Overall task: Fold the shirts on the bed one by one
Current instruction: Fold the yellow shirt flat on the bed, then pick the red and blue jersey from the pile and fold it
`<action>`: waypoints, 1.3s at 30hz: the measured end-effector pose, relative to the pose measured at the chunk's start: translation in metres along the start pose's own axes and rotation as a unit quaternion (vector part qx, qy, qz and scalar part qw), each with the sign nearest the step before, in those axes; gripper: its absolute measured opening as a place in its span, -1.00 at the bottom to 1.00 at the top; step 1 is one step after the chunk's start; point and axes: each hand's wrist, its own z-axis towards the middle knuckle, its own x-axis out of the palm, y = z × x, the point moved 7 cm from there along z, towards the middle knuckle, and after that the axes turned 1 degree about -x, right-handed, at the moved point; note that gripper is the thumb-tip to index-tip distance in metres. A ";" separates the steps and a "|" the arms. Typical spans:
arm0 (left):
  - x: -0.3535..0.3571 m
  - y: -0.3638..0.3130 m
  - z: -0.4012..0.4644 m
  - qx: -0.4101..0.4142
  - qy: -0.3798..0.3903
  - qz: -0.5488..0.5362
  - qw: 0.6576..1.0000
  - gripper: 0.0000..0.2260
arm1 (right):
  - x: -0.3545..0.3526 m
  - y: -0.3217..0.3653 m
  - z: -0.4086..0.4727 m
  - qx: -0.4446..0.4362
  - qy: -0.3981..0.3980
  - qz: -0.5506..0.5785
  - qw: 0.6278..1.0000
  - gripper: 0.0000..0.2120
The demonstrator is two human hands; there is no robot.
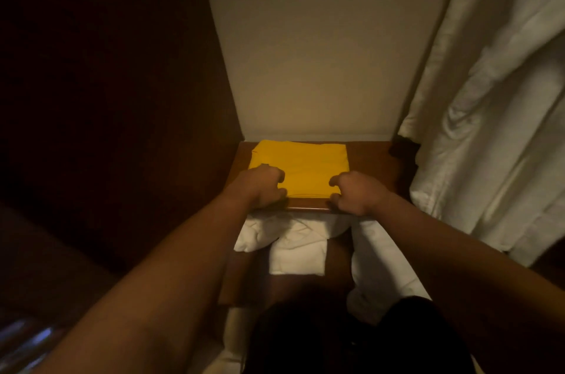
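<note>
Folded yellow shirt (301, 167) flat on wooden shelf (367, 156), long axis left-right, both hands' curled fingers (276, 177) pinching near edge.

no readable text, no labels, no brand marks, no numbers, no signs anywhere in this dim view

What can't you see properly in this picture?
- Head view: the near corners of the folded yellow shirt are covered by the left hand and right hand.
- The wooden shelf is partly hidden at its right corner by the white curtain.
- The left side is too dark to make out.
- The bottom left corner is blurred.
</note>
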 end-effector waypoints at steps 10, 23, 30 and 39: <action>-0.152 -0.033 -0.176 -0.024 0.047 -0.068 0.996 -0.72 | -0.164 0.121 -0.128 -0.056 0.031 0.012 0.998 -0.81; -0.262 -0.045 -0.387 -0.082 0.095 -0.132 0.983 -0.84 | -0.290 0.252 -0.276 -0.058 0.069 0.050 0.995 -0.76; -0.239 -0.043 -0.477 -0.158 0.060 -0.226 0.959 -0.85 | -0.286 0.310 -0.344 -0.118 0.098 0.020 0.988 -0.76; -0.191 -0.032 -0.610 -0.234 0.080 -0.248 0.937 -0.82 | -0.253 0.391 -0.410 -0.169 0.139 0.035 0.975 -0.88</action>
